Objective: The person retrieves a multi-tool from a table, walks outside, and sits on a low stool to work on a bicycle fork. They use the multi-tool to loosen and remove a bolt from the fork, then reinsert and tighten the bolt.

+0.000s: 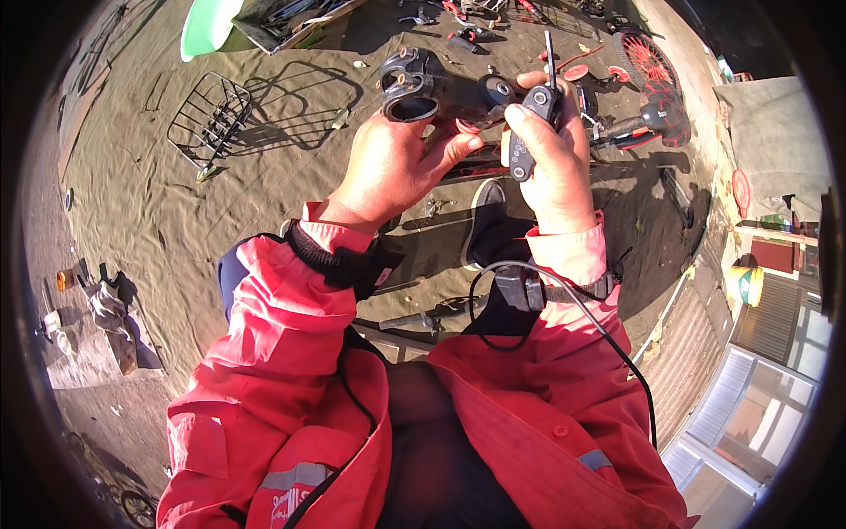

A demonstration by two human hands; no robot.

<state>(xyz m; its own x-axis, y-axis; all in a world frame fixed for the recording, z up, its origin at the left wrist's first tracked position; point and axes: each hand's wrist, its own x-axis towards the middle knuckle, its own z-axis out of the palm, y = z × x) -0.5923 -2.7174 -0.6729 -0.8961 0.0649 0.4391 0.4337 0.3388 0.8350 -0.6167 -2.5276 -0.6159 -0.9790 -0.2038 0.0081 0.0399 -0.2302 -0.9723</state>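
My left hand (392,172) is closed around a black metal bicycle part (454,97), which looks like a stem with a round clamp facing me and bolt holes on it. My right hand (557,181) grips a black folding multi-tool (532,132) with one slim hex key standing upright from it, close beside the part's right end. Whether the tool touches the part I cannot tell. A dark and red bicycle frame (476,163) lies below and behind my hands, partly hidden by them.
A wire rack (209,119) and a green tub (198,31) stand on the brown tarp (150,216). A red-spoked wheel (641,60), a saddle (665,119) and small bicycle parts lie at the upper right. A cloth (117,324) is at the left; a yellow bucket (745,284) stands at the right.
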